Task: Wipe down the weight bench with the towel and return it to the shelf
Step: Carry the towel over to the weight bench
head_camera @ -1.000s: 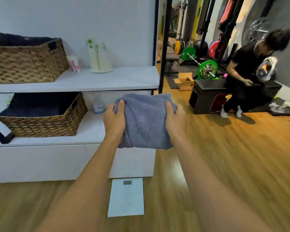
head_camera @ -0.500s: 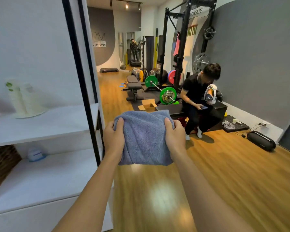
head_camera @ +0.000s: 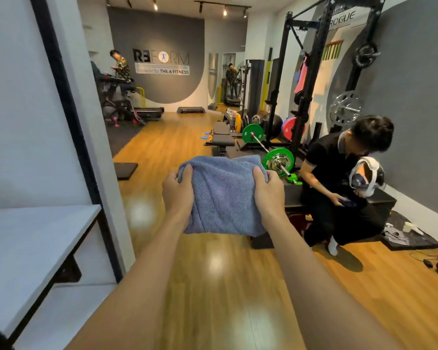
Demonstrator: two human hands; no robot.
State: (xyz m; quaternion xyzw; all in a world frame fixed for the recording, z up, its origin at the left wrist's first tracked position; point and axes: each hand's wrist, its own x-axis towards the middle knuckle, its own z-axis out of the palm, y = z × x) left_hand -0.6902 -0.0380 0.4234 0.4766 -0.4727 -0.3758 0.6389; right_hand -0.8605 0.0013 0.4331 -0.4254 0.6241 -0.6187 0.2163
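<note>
shelf (head_camera: 36, 238) left, weight bench (head_camera: 221, 141) ahead

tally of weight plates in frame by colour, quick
Green plates: 2
Red plate: 1
Yellow plate: 1
Black plate on the rack: 1
Silver plate on the rack: 1
Total: 6

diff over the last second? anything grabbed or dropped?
The view swung right, off the shelf and its baskets, onto the gym floor and the weight bench ahead. Nothing grabbed or dropped. Unchanged: left hand and right hand still grip the folded blue towel by its sides, held out front.
</note>
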